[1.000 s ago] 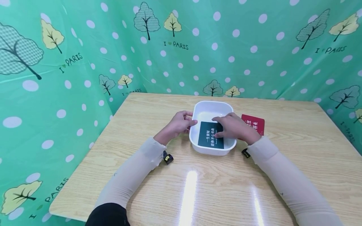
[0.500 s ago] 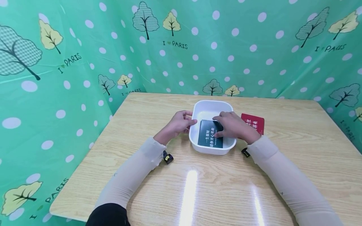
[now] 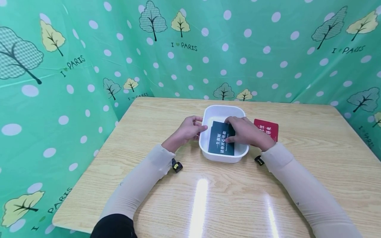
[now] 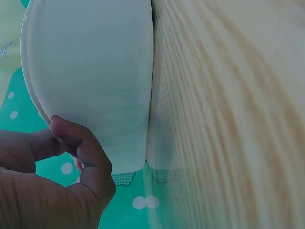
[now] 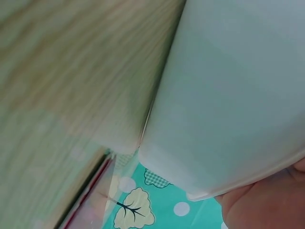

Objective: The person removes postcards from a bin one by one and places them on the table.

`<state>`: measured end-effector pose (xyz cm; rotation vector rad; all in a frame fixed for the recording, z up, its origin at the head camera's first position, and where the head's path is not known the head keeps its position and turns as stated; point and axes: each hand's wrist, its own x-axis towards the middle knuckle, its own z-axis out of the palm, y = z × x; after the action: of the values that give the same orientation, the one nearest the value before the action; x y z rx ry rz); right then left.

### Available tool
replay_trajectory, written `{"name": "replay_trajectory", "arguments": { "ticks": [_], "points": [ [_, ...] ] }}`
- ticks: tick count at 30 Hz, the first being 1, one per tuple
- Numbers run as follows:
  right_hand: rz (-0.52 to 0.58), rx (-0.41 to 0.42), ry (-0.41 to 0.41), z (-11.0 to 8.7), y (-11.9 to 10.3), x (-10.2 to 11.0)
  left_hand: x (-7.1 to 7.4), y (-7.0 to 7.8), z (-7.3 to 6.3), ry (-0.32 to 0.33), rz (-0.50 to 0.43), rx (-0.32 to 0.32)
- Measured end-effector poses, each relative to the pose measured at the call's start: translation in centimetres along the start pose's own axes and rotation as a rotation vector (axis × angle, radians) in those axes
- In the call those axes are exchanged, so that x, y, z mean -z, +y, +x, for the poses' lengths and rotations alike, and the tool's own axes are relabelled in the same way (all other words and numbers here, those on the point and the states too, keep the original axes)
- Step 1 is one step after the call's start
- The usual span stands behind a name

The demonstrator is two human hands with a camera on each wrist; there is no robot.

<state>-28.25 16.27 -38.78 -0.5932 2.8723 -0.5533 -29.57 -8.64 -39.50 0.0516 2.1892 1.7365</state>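
A white plastic basin stands on the wooden table, and a dark green booklet with white Chinese characters lies inside its near part. My left hand grips the basin's left rim, thumb on top and fingers outside; the left wrist view shows this hand at the rim too. Reaching over the right rim, my right hand holds the booklet's right side, thumb on the cover and fingers toward its far edge. The booklet sits slightly turned. In the right wrist view, the basin's wall hides most of that hand.
A red booklet with white characters lies on the table right of the basin, partly behind my right hand. Small black devices sit by each wrist. A green patterned curtain hangs behind the table and along its left.
The dark green booklet's far edge has risen and shifted away from me, and it has turned a little, along with my right fingers. My left hand and the basin stay put.
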Motion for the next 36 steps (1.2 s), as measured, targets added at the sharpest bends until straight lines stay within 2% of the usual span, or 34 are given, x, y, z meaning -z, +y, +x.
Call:
{"name": "replay_trajectory", "arguments": {
  "ticks": [10,21,31,36],
  "points": [
    [0.080,-0.009,-0.010,0.1,-0.2,0.4,0.1,0.1,0.0,-0.002,0.001,0.001],
    [0.096,0.067,0.029,0.0,-0.1,0.7,0.0,0.1,0.1,-0.003,0.007,0.005],
    [0.146,0.112,0.189,-0.1,-0.1,1.2,-0.1,0.1,0.2,0.011,0.019,0.016],
    [0.166,0.171,0.278,0.0,-0.1,1.3,-0.1,0.1,0.2,0.009,0.012,0.011]
  ]
}}
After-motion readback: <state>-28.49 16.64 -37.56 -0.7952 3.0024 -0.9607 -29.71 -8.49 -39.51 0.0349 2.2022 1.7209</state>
